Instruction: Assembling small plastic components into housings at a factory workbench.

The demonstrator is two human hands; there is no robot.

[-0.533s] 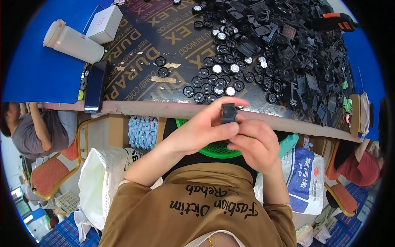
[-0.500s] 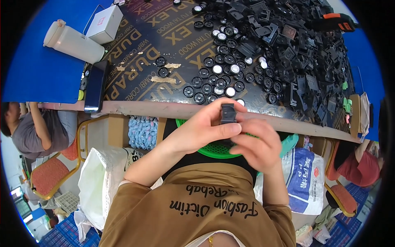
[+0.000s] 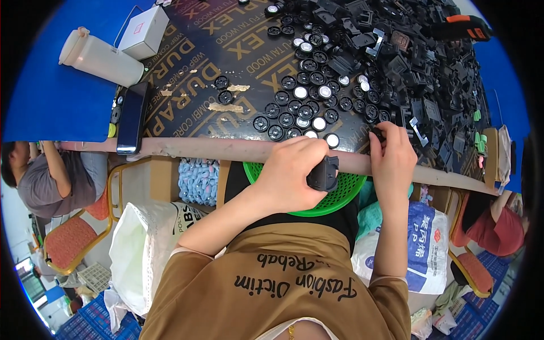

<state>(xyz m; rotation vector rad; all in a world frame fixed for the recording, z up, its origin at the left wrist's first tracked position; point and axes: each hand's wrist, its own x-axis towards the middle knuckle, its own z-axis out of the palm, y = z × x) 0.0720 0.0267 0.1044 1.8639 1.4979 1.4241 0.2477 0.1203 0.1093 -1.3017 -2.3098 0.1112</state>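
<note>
My left hand (image 3: 289,177) is closed around a dark, boxy black plastic part (image 3: 324,174), held in front of the table edge above a green basket (image 3: 347,191). Most of the part's left side is hidden by my fingers. At the table's near edge, my right hand (image 3: 395,164) pinches a small black wheel (image 3: 377,135) between thumb and fingertips; the fingers cover much of it. Loose black wheels (image 3: 286,119) lie to its left on the dark tabletop, some with white discs such as this white-faced wheel (image 3: 319,124).
A heap of black plastic parts (image 3: 436,73) fills the table's right side, with an orange-and-black tool (image 3: 462,28) behind. A phone (image 3: 133,119), a white bottle (image 3: 102,59) and a white box (image 3: 144,33) are at left. White sacks (image 3: 133,255) stand below; people sit on both sides.
My hands have come apart. The right one has moved right and up to the table edge and taken hold of a wheel, while the left keeps the black part, now turned.
</note>
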